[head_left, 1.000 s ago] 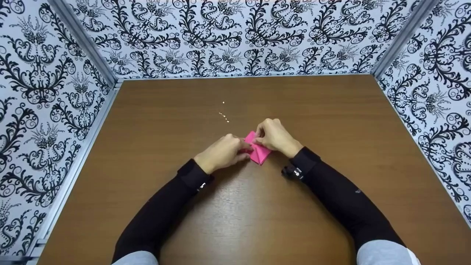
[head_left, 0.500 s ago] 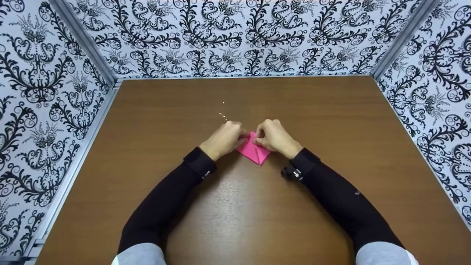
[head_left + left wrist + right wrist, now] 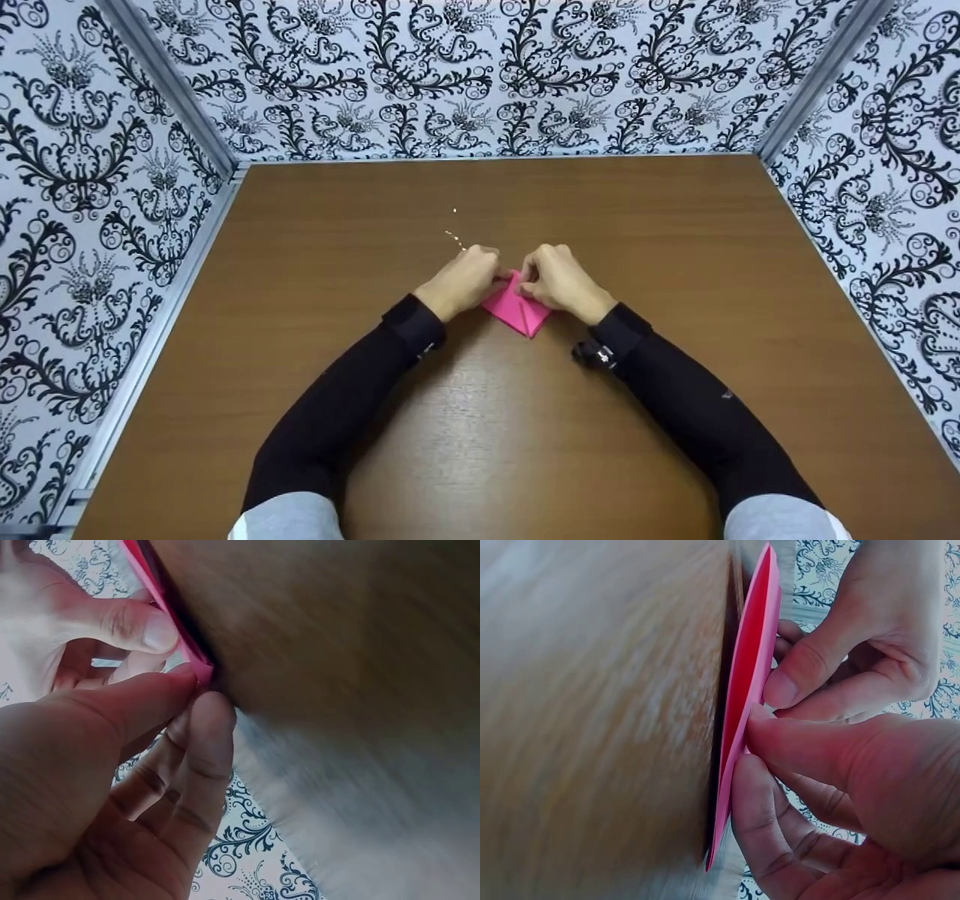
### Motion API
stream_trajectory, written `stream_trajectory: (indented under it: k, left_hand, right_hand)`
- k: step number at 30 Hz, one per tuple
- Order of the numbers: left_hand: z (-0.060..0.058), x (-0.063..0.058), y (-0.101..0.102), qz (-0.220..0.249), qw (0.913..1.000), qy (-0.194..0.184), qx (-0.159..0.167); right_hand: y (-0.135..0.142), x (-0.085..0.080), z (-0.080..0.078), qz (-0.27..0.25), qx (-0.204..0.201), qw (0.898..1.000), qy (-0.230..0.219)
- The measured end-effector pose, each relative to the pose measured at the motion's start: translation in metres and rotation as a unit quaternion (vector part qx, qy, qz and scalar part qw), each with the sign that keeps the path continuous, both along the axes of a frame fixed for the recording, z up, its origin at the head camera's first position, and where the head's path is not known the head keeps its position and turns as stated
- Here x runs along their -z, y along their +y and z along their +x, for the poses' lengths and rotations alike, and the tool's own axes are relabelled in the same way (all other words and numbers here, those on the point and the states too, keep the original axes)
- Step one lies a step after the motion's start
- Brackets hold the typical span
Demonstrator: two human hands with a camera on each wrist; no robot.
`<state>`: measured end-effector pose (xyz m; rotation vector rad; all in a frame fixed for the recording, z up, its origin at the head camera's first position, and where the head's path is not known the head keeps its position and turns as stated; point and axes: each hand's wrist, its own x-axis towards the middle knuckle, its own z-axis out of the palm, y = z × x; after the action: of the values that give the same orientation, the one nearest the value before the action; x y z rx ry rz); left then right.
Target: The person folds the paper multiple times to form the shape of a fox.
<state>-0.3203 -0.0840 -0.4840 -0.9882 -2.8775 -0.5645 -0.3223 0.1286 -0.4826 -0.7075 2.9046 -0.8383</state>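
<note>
A piece of folded pink paper (image 3: 512, 311), diamond-like in outline, lies on the table between the two hands in the head view. My left hand (image 3: 466, 279) pinches its far corner between thumb and index finger, as the left wrist view shows close up. On the paper's right side, my right hand (image 3: 561, 279) pinches the edge of a fold with thumb and forefinger. From the right wrist, the paper (image 3: 744, 682) appears edge-on, its layers slightly parted, with the left thumb (image 3: 784, 688) pressed against it. A slanting fold line runs to the near corner.
The brown wooden table (image 3: 480, 420) extends around the hands. Several tiny pale specks (image 3: 454, 238) lie beyond the left hand. Patterned black-and-white panels (image 3: 450, 82) enclose the back and both sides, with grey metal posts (image 3: 169, 90) at the corners.
My left hand has moved away from the body, from the paper's left side to its far corner, uncovering the left corner. My right hand keeps its place on the fold.
</note>
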Motion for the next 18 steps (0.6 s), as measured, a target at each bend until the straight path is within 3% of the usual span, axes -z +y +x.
stream_trajectory:
  k: [12,18]
  left_hand:
    - [0.0028,0.0006,-0.003,-0.006,0.9997,-0.002,0.022]
    - [0.0066,0.0001,-0.0059,-0.01,0.999,0.019,0.04]
  right_hand:
    - [-0.0013,0.0005,0.0007,0.007,0.008,1.0,-0.007]
    - [-0.0004,-0.0008,0.0004,0.014,0.01,1.0,-0.007]
